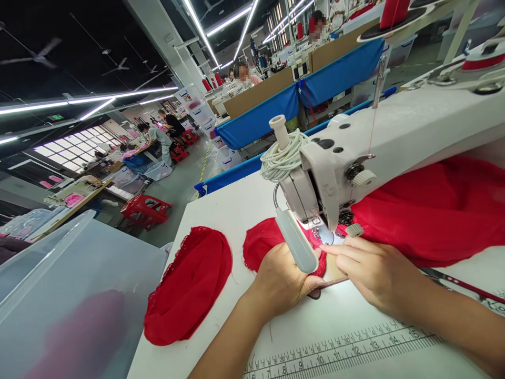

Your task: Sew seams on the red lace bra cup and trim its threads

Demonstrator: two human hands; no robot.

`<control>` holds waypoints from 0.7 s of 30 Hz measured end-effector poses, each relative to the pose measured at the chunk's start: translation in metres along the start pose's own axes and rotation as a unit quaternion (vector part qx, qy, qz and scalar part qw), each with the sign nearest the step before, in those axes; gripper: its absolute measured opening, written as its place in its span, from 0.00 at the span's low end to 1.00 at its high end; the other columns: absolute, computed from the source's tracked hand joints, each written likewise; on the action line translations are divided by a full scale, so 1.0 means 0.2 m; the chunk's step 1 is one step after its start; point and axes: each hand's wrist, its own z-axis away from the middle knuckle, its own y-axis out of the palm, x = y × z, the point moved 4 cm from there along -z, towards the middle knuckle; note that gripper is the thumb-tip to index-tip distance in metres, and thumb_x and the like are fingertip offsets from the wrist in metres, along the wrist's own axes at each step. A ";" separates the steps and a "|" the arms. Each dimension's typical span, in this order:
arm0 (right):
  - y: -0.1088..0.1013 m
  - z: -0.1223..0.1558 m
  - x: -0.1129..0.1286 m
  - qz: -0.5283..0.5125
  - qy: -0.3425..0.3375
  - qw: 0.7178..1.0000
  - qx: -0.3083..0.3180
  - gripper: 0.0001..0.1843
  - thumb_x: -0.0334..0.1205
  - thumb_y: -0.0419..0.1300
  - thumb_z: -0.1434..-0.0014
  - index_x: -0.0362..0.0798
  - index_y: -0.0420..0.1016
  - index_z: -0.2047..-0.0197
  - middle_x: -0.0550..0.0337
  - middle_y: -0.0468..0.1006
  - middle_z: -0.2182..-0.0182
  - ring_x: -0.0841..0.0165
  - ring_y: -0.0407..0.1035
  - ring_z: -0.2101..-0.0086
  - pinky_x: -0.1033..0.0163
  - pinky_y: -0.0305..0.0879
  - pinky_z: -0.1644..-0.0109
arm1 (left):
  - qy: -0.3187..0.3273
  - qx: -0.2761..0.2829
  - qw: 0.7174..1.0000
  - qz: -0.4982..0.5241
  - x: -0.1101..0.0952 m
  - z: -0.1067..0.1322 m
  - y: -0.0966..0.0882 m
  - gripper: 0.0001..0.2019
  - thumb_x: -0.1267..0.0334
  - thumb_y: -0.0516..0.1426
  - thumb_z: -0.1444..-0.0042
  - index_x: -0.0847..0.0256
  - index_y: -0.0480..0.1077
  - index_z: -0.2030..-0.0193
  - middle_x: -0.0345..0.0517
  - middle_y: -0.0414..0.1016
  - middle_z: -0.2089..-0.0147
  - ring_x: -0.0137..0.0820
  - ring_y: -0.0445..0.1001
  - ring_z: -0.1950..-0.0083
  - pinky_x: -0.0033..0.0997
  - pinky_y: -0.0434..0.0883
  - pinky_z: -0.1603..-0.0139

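A white sewing machine [379, 142] stands on the white table [236, 210]. Under its needle lies a small red fabric piece [262, 239]. My left hand [282, 281] presses down on this piece, fingers curled over its near edge, just below the machine's lamp [295, 239]. My right hand [369, 268] lies on the table to the right of the needle, fingers stretched out and pointing left, holding the fabric flat by the presser foot.
A stack of red lace-edged pieces [189, 284] lies at the left. Bunched red fabric [434, 210] sits behind the machine arm. A clear plastic bin [67, 295] is at the far left. A printed ruler [343, 350] runs along the near edge. Other workers sit far off.
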 end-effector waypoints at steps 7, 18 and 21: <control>0.01 -0.01 0.00 0.003 0.014 1.000 0.015 0.20 0.20 0.47 0.47 0.46 0.76 0.61 0.54 0.81 0.59 0.62 0.71 0.63 0.60 0.70 0.66 | -0.008 0.018 1.000 0.011 0.01 0.00 0.00 0.31 0.49 0.35 0.31 0.66 0.74 0.57 0.54 0.77 0.57 0.33 0.72 0.62 0.35 0.73 0.60; 0.01 -0.02 -0.01 0.000 0.029 0.999 0.018 0.19 0.19 0.48 0.50 0.47 0.74 0.65 0.57 0.81 0.56 0.64 0.70 0.64 0.61 0.69 0.67 | -0.028 0.028 0.999 0.035 0.04 0.01 0.04 0.31 0.47 0.36 0.32 0.66 0.74 0.57 0.55 0.76 0.57 0.36 0.72 0.59 0.39 0.74 0.58; 0.00 -0.02 0.00 0.001 0.008 1.000 0.014 0.20 0.20 0.48 0.50 0.46 0.75 0.61 0.54 0.81 0.60 0.64 0.70 0.64 0.61 0.70 0.67 | -0.030 0.038 0.998 0.037 0.05 0.02 0.05 0.29 0.47 0.38 0.32 0.66 0.74 0.57 0.54 0.76 0.58 0.37 0.73 0.58 0.40 0.74 0.57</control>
